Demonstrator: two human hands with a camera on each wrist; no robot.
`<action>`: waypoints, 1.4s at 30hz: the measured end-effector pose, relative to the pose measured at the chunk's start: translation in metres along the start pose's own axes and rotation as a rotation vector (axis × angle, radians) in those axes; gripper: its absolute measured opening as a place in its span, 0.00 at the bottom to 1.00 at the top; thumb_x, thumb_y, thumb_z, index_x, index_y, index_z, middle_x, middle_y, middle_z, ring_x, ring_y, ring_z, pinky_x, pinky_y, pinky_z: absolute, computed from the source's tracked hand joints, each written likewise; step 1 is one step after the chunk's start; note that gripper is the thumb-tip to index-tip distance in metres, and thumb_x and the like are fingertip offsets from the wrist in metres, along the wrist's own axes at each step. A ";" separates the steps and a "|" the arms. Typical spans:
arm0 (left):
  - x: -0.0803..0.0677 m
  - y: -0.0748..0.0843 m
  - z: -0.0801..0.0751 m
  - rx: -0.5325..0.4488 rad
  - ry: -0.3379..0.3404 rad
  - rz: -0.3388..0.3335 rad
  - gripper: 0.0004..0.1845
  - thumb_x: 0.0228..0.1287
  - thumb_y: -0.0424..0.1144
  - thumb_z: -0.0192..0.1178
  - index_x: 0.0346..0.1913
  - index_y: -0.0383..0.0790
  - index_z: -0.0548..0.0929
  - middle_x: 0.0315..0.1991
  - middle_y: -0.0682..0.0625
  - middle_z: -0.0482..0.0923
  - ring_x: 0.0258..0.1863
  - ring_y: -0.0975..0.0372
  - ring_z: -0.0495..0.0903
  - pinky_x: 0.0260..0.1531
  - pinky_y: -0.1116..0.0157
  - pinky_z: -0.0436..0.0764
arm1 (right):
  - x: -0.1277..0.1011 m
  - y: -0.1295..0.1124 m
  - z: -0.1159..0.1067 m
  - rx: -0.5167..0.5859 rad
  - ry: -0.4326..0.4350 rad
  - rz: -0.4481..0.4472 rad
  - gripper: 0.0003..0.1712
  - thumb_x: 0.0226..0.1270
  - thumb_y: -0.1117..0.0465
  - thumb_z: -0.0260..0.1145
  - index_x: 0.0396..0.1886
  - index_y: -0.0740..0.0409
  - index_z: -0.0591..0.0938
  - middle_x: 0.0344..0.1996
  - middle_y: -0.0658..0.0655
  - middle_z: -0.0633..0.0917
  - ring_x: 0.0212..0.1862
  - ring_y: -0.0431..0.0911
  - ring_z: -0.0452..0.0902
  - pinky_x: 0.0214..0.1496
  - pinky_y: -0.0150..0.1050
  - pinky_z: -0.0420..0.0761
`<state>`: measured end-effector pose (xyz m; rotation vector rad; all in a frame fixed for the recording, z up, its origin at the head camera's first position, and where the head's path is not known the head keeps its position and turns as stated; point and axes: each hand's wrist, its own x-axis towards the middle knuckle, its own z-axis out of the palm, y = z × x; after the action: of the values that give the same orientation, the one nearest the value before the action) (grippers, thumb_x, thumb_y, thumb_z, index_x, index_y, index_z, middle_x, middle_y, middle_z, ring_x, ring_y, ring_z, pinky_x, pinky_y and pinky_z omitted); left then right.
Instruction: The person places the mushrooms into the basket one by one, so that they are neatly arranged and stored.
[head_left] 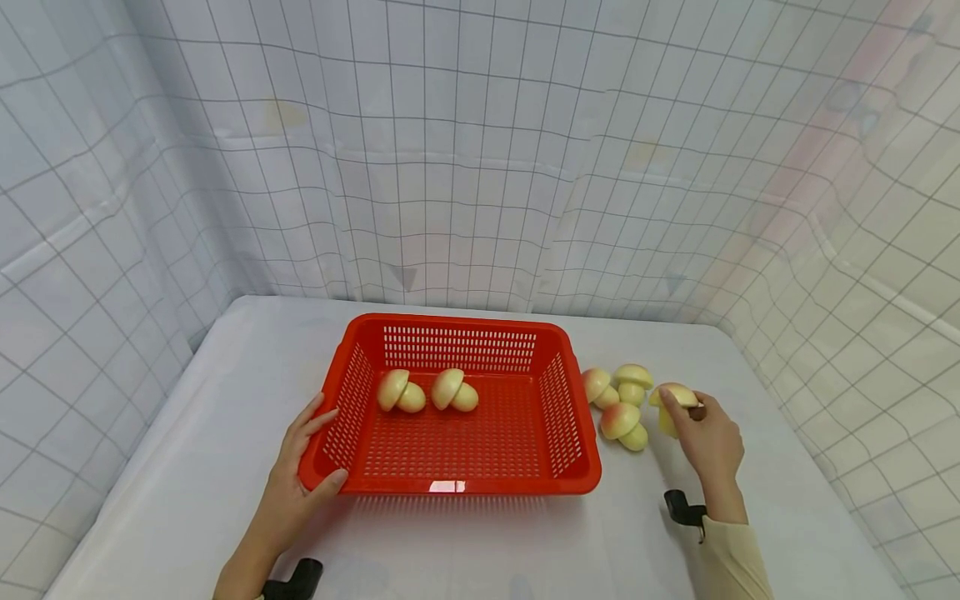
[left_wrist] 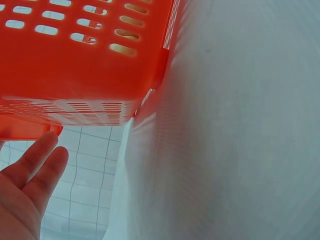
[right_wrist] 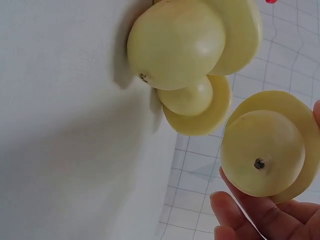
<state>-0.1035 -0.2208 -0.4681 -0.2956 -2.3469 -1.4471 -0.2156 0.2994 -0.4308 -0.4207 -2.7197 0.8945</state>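
A red plastic basket [head_left: 450, 486] with slotted walls stands on the white table. My left hand [head_left: 288, 487] spans its near left corner, thumb on the front rim and fingers along the left rim; in the left wrist view two fingers [left_wrist: 45, 172] look straight. Inside the basket lie two toy mushrooms, a left one [head_left: 401, 392] and a right one [head_left: 454, 390]. To the right of the basket, my right hand [head_left: 712, 442] pinches a pale yellow toy mushroom [right_wrist: 262, 152] by its cap, raised off the table, stem end towards the right wrist camera.
Three more toy mushrooms sit close together by the basket's right wall: one at the back [head_left: 633, 382], one at the left [head_left: 598, 387] and one in front [head_left: 624, 425]. White gridded curtains [head_left: 480, 167] enclose the table [head_left: 525, 542] at the back and sides.
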 end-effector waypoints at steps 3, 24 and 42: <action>0.000 0.001 0.000 0.000 -0.003 -0.008 0.38 0.53 0.30 0.65 0.69 0.43 0.65 0.74 0.56 0.46 0.70 0.64 0.49 0.51 0.77 0.66 | 0.000 -0.003 -0.001 0.014 0.010 -0.011 0.50 0.58 0.27 0.53 0.63 0.66 0.71 0.46 0.66 0.82 0.40 0.59 0.78 0.35 0.49 0.71; -0.001 0.006 0.000 0.009 0.004 -0.009 0.38 0.52 0.30 0.65 0.68 0.44 0.66 0.73 0.55 0.47 0.69 0.64 0.50 0.50 0.78 0.66 | 0.003 -0.033 -0.005 0.093 0.087 -0.167 0.42 0.58 0.33 0.61 0.58 0.63 0.76 0.38 0.65 0.84 0.39 0.57 0.78 0.40 0.48 0.71; 0.000 0.004 -0.001 0.014 -0.010 -0.020 0.37 0.54 0.31 0.64 0.69 0.44 0.64 0.74 0.56 0.46 0.69 0.65 0.49 0.51 0.77 0.65 | 0.001 -0.073 -0.007 0.164 0.040 -0.260 0.37 0.55 0.36 0.66 0.54 0.60 0.78 0.33 0.62 0.84 0.40 0.53 0.77 0.37 0.44 0.70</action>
<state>-0.1022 -0.2202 -0.4645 -0.2774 -2.3736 -1.4412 -0.2281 0.2477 -0.3807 -0.0502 -2.5621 1.0113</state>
